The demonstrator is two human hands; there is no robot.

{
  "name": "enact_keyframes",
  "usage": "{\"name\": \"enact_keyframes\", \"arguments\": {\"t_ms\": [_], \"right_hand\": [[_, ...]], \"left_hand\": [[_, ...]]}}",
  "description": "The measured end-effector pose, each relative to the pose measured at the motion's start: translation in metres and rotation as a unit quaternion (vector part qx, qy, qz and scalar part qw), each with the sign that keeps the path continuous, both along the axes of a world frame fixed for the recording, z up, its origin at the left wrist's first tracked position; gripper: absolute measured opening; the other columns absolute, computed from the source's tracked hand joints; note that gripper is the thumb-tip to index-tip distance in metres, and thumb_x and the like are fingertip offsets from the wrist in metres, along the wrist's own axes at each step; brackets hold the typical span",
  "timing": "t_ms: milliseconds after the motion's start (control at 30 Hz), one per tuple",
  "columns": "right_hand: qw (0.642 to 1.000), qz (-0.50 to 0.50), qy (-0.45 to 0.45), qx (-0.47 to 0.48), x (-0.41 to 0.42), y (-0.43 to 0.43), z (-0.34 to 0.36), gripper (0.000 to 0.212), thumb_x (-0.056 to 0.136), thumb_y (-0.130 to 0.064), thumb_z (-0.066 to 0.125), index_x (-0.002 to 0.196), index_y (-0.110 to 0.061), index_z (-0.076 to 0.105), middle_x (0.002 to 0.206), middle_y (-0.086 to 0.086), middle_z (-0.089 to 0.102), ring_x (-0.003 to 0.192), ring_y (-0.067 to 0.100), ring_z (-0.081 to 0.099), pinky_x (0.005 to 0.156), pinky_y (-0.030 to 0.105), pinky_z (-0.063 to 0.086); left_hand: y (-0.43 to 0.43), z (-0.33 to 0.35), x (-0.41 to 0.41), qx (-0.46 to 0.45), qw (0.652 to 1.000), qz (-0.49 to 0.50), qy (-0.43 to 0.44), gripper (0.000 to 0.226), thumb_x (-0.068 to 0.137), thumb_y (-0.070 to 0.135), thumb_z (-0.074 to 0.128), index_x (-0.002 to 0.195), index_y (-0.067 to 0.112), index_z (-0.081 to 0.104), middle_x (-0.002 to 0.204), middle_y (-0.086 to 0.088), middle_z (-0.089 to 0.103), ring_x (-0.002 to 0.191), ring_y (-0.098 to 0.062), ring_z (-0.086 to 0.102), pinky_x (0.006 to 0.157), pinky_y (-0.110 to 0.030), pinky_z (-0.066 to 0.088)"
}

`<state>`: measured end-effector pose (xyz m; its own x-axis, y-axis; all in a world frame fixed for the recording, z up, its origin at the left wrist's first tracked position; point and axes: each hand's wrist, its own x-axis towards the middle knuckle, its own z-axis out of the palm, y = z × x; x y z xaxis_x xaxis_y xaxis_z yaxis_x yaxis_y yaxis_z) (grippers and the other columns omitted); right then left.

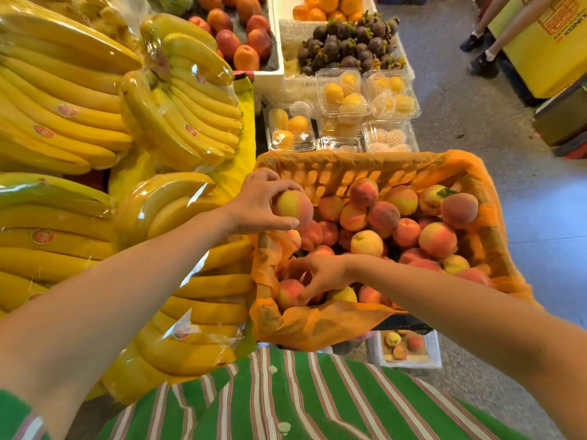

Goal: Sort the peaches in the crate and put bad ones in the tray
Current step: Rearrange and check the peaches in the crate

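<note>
A crate (374, 168) lined with orange paper holds several peaches (436, 239). My left hand (254, 203) is shut on a yellow-pink peach (293, 207), held above the crate's left rim. My right hand (320, 274) reaches down into the crate's near left corner, fingers closed around a red peach (287, 293) that still lies among the others. A small white tray (409, 349) sits on the floor below the crate's near edge, with three peaches in it.
Wrapped banana bunches (95, 122) fill the stand at left. Behind the crate stand clear boxes of yellow fruit (344, 93), mangosteens (349, 46) and a white box of nectarines (244, 36). Another person's feet (479, 55) and a yellow box (546, 42) are at far right.
</note>
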<state>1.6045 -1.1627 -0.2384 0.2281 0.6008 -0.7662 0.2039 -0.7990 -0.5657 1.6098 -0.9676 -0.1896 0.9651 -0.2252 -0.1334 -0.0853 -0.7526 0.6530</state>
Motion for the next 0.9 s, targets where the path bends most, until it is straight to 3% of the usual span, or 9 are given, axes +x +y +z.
{"name": "enact_keyframes", "arguments": {"t_ms": [67,200,300,367,467,567,633,767,900], "right_hand": [[0.999,-0.035,0.001,0.03,0.01,-0.009,0.01,0.068,0.081,-0.034,0.076,0.139,-0.023,0.042,0.139,0.0,0.045,0.123,0.019,0.047,0.099,0.032,0.046],[0.988,-0.141,0.018,0.064,0.03,-0.043,0.04,0.067,0.081,-0.033,0.075,0.137,-0.025,0.038,0.132,-0.008,0.041,0.119,0.014,0.045,0.092,0.025,0.045],[0.972,-0.214,0.007,0.1,0.035,-0.072,0.052,0.061,0.072,-0.039,0.077,0.124,-0.029,0.047,0.128,-0.006,0.047,0.116,0.016,0.049,0.094,0.03,0.045],[0.957,-0.263,-0.003,0.119,0.035,-0.087,0.058,0.058,0.07,-0.036,0.078,0.12,-0.031,0.05,0.126,-0.003,0.048,0.115,0.017,0.05,0.095,0.033,0.047],[0.941,-0.31,-0.025,0.136,0.033,-0.107,0.064,0.054,0.071,-0.034,0.08,0.118,-0.035,0.053,0.126,0.0,0.049,0.116,0.02,0.051,0.098,0.04,0.049],[0.933,-0.333,-0.02,0.136,0.027,-0.128,0.07,0.052,0.077,-0.034,0.078,0.123,-0.033,0.054,0.127,0.004,0.054,0.113,0.02,0.059,0.095,0.039,0.054],[0.927,-0.349,-0.006,0.137,0.02,-0.139,0.076,0.048,0.086,-0.031,0.07,0.129,-0.023,0.051,0.124,0.005,0.058,0.106,0.017,0.063,0.088,0.033,0.056],[0.901,-0.409,-0.021,0.143,0.017,-0.162,0.081,0.028,0.097,-0.038,0.052,0.116,-0.019,0.061,0.122,0.013,0.063,0.113,0.031,0.061,0.103,0.052,0.045],[0.888,-0.438,-0.074,0.122,0.018,-0.18,0.091,0.024,0.096,-0.04,0.052,0.112,-0.026,0.061,0.113,-0.001,0.065,0.107,0.019,0.063,0.093,0.036,0.053]], "left_hand": [[-0.002,0.002,0.001,-0.002,1.0,-0.006,0.002,0.082,0.048,0.071,0.053,0.122,0.035,0.055,0.11,0.002,0.035,0.112,-0.013,0.027,0.092,-0.03,0.029],[-0.011,0.006,0.006,-0.056,0.998,-0.008,-0.006,0.077,0.051,0.062,0.069,0.119,0.031,0.052,0.108,0.003,0.044,0.112,-0.017,0.038,0.089,-0.029,0.041],[-0.023,0.01,0.012,-0.141,0.99,-0.015,0.007,0.067,0.064,0.029,0.086,0.118,0.028,0.046,0.109,0.01,0.046,0.107,-0.017,0.049,0.077,-0.016,0.048],[-0.031,0.009,0.015,-0.168,0.985,-0.021,0.014,0.067,0.065,0.023,0.086,0.117,0.034,0.044,0.116,0.005,0.045,0.11,-0.019,0.05,0.078,-0.018,0.05],[-0.045,0.009,0.021,-0.228,0.97,-0.022,0.086,0.067,0.067,0.016,0.083,0.119,0.038,0.046,0.123,-0.002,0.044,0.112,-0.022,0.052,0.085,-0.029,0.054],[-0.062,0.014,0.024,-0.314,0.931,-0.028,0.183,0.066,0.073,-0.001,0.076,0.125,0.029,0.048,0.121,-0.004,0.049,0.108,-0.023,0.058,0.078,-0.024,0.055],[-0.072,0.017,0.026,-0.348,0.903,-0.024,0.252,0.061,0.077,0.003,0.074,0.127,0.028,0.049,0.118,-0.006,0.051,0.103,-0.022,0.06,0.075,-0.025,0.055],[-0.094,0.013,0.03,-0.371,0.87,-0.029,0.324,0.031,0.088,0.027,0.065,0.118,0.027,0.058,0.124,-0.005,0.053,0.112,-0.026,0.056,0.089,-0.04,0.052],[-0.111,0.006,0.038,-0.315,0.901,-0.049,0.293,0.034,0.084,0.037,0.067,0.117,0.032,0.062,0.126,0.001,0.052,0.114,-0.023,0.052,0.087,-0.038,0.048]]}}
